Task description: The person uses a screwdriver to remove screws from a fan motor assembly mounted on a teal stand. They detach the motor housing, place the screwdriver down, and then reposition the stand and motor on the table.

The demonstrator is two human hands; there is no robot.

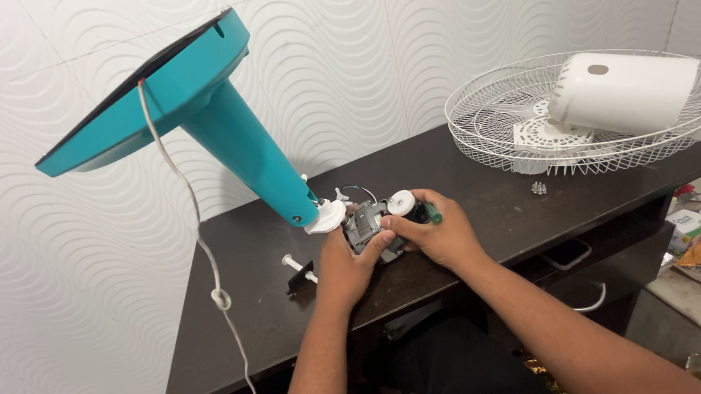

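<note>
The fan motor [372,226] sits braced on the bench [487,210], left hand [346,265] clamped round it for steadiness, right hand [438,233] gripping a green-handled screwdriver [430,211] against it.

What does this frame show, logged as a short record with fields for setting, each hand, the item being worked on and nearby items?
setting: dark wooden table against a white wavy-patterned wall
left hand: cups the grey fan motor from below
right hand: on the motor's right side, gripping a green-handled tool
stand: teal fan base tilted up, its neck meeting the motor
cord: white cable hanging off the base
nearby: white fan grille with white motor cover lying in it
</note>
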